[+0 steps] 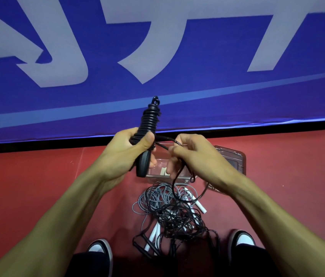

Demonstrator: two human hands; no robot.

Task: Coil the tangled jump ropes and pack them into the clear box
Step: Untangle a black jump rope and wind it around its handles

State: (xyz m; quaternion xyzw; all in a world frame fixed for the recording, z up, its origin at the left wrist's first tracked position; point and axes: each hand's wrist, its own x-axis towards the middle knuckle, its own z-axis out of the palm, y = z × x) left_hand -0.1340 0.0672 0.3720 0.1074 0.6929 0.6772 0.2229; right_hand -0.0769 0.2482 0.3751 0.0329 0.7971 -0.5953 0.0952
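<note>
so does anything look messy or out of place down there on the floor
Yes: a heap of black and grey jump ropes with white handles lies knotted together on the red floor, in front of the clear plastic box. Only the black rope wound round the handle in the left hand looks tidy.

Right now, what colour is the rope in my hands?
Black rope, wound on its handles; head view shows it best.
</note>
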